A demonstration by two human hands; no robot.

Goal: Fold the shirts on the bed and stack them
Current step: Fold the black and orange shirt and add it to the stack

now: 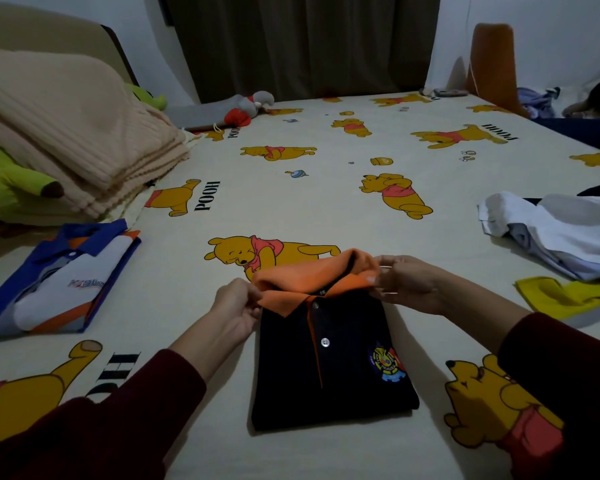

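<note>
A black polo shirt (pixel 329 362) with an orange collar lies folded into a rectangle on the bed sheet (pixel 291 202), right in front of me. My left hand (pixel 236 306) pinches the collar's left end. My right hand (pixel 406 284) pinches the collar's right end, and the orange collar stands raised between them. A folded blue, white and orange polo shirt (pixel 59 282) lies to the left. At the right, a loose pile of white and grey shirts (pixel 555 230) rests by a yellow garment (pixel 565 296).
A folded beige blanket (pixel 70 133) and green plush toys (pixel 0 178) fill the left side by the headboard. A grey and red plush toy (pixel 246 107) lies at the far edge below the dark curtain. An orange object (pixel 492 64) and more clothes stand at the far right.
</note>
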